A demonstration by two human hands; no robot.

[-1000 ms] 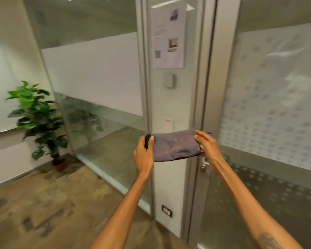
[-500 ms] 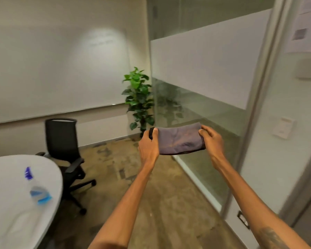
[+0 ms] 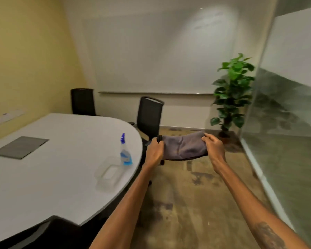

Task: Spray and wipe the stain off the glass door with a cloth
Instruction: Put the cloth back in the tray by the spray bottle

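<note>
A folded purple cloth (image 3: pixel 184 147) is held stretched between both hands, one end gripped by the left hand (image 3: pixel 154 153), the other pinched by the right hand (image 3: pixel 214 146). A spray bottle (image 3: pixel 125 152) is seen standing on the white table (image 3: pixel 43 177), just left of the left hand.

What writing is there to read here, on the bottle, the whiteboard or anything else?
No text is readable.
Bottle: label too blurred.
Whiteboard: faint marks, illegible.
Forearm tattoo: too blurred.
Cloth: no writing shows.
</note>
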